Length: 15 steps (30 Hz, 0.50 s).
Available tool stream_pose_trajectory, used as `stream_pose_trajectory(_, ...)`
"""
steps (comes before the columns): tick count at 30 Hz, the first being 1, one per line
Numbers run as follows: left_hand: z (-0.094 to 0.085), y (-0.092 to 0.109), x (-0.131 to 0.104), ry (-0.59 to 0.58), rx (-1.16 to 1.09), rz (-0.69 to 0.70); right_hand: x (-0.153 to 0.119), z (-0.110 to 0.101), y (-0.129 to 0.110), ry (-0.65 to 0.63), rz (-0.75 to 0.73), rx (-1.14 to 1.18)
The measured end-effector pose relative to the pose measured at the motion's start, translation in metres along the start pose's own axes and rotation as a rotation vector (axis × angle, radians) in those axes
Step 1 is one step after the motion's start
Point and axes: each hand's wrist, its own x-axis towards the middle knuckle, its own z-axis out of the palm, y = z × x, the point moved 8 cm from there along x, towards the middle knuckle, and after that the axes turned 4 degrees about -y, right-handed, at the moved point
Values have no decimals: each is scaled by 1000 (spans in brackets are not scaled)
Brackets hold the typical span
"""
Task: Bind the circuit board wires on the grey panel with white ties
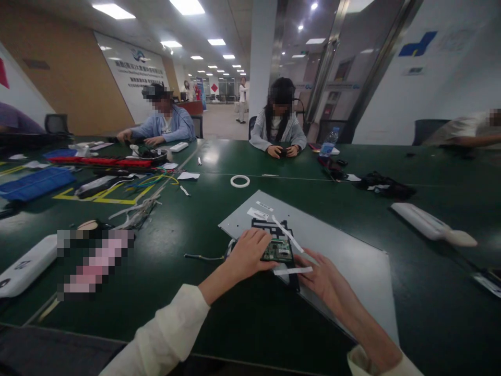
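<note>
A green circuit board (278,249) sits on a black bracket (293,282) over the near left part of a grey metal panel (344,250). My left hand (250,251) is closed on the board's left side, thumb along its near edge. Beside the bracket's right side is my right hand (319,274), fingers apart and bent, its fingertips close to the board's right edge; whether they press on it is unclear. White tape strips (293,271) lie across the bracket, one near each side of the board. A dark cable (203,257) runs out to the left from under my left hand.
Beyond the panel lies a white tape ring (240,181). Left are a blue tray (37,183), tangled wires (141,209) and a white device (29,266). Another white device (425,220) and a bottle (329,142) are right. People sit across the green table (219,209).
</note>
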Motion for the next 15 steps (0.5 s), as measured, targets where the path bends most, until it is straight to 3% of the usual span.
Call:
stream_pose_trajectory(3, 13, 16, 4, -36, 2, 31, 0, 5, 2, -30, 59, 43)
stream_pose_trajectory(6, 22, 39, 1, -91, 14, 142, 0, 6, 4, 22, 22, 23)
stream_pose_trajectory(9, 13, 47, -9, -104, 35, 256, -4, -1, 3, 125, -69, -33)
stream_pose_trajectory(11, -3, 24, -15, -66, 43, 126, -9, -9, 1, 191, -111, -57)
stream_pose_trajectory(13, -20, -15, -26, -40, 84, -55, -16, -19, 1, 257, -104, -67)
stream_pose_trajectory(15, -29, -47, -39, -91, 135, -110, -21, -29, 1, 308, -78, -63)
